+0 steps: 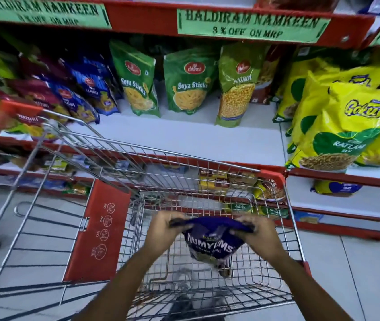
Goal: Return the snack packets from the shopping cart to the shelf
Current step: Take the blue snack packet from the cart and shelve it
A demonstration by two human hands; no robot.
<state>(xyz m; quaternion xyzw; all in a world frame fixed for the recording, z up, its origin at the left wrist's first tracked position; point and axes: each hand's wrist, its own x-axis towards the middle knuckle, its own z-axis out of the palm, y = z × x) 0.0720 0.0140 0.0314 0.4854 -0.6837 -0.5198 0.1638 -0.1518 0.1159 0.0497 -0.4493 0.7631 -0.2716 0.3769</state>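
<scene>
A dark blue snack packet [209, 244] marked NUMYUMS hangs inside the wire shopping cart [156, 158]. My left hand [163, 230] pinches its top left corner and my right hand [258, 235] pinches its top right corner. The packet's lower end is just above the cart's floor. The white shelf [184, 135] lies straight ahead beyond the cart, with a bare stretch in front of the green packets.
Green Soya Sticks packets [184, 82] and a Boondi packet [235, 84] stand at the shelf's back. Blue and maroon packets [77, 93] lean at the left, yellow Gokul bags [346, 126] fill the right. The cart's red child-seat flap [101, 230] is at the left. A lower shelf [346, 200] holds more packets.
</scene>
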